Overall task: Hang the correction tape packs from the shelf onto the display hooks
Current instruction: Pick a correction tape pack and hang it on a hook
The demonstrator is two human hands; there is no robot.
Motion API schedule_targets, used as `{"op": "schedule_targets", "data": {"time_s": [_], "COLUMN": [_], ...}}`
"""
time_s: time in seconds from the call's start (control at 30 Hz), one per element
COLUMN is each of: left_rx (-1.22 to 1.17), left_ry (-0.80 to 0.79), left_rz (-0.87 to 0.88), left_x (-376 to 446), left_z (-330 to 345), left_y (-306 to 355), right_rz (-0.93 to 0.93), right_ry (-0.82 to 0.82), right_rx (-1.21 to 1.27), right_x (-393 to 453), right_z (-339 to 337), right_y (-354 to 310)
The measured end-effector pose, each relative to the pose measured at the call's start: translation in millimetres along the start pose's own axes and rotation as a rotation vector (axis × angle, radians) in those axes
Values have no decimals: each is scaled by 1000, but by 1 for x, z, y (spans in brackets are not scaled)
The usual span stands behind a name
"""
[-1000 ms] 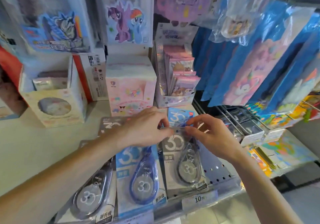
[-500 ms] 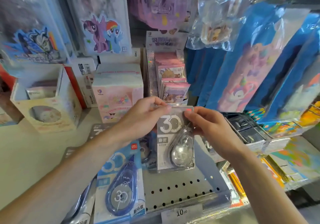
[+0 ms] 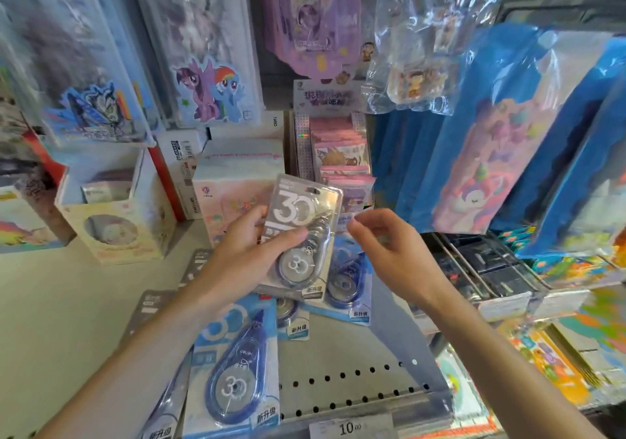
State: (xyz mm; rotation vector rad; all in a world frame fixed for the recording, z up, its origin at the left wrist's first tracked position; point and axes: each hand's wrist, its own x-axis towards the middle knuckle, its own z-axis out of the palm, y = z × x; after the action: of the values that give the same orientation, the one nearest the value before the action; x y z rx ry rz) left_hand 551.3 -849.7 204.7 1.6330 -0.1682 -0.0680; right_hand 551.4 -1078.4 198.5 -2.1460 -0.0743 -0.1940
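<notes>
pack (image 3: 298,235) pinched between left hand (image 3: 250,255) fingers (image 3: 289,237).

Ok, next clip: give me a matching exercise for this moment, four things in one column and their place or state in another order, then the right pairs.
Things:
1. grey correction tape pack
2. blue correction tape pack
3. right hand
4. price label

Places or states:
A. fixed to the shelf's front edge
B. lying flat on the shelf
C. held up in the left hand
D. holding nothing, fingers loosely curled, beside the raised pack

Pairs: 1-C, 2-B, 3-D, 4-A
</notes>
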Motion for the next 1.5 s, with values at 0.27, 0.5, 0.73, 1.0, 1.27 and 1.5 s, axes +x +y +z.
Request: {"op": "schedule_targets", "data": {"time_s": [0.27,0.5,0.73,1.0,1.27,1.5], "left_rx": [-15,-17,2,-16,7,10], "left_ry": [83,81,66,33,105,275], "left_rz": [12,22,9,15,88,153], "left_x": [1,2,0,1,-10,-59], "left_z": [-7,-7,-3,6,13,13], "left_y": [-2,-8,-7,-5,7,25], "right_rz": [-58,73,257,284,69,-16], "right_ry": [-197,-161,-140,20,87,60], "right_rx": [-235,-201,-111,137,479,672], "right_x": [-20,-23,-23,-27,-41,-54], "right_z": [14,-3,-13,-30,-45,-33], "right_y": [19,37,44,51,37,21]}}
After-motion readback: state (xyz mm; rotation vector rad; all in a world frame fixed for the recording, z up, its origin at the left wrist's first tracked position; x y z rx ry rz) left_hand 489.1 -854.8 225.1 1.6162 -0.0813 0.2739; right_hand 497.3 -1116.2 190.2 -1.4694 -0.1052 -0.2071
